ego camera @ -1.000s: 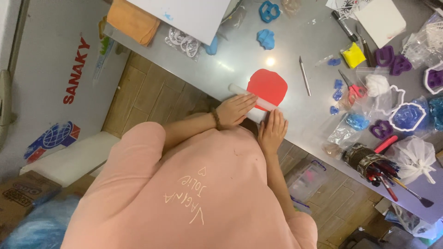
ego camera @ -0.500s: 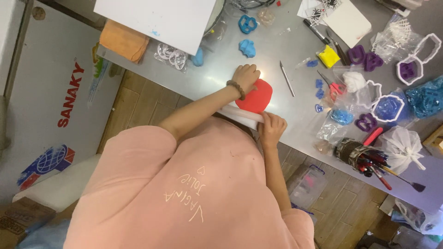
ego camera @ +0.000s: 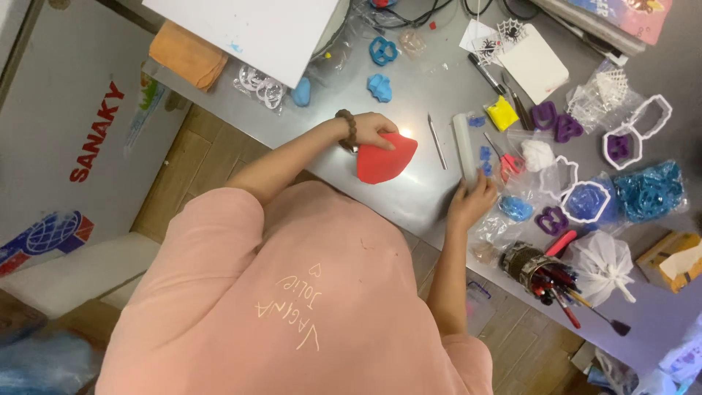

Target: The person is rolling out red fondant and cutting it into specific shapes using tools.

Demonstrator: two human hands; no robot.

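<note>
A grey metal table (ego camera: pixel 409 197) with a dull sheen runs diagonally across the scene, catching a small bright glare of overhead light near its middle. Below it lies a wood-plank floor (ego camera: pixel 164 183) in warm brown. On the left stands a white chest freezer (ego camera: pixel 66 124) with red lettering and a globe mark. A white board (ego camera: pixel 256 33) leans over the far edge of the table.

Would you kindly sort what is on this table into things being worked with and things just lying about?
In use: red clay sheet under left hand; clear roller at right hand.
Lying about: yellow block, purple cutters, brush pot, orange cloth.
</note>
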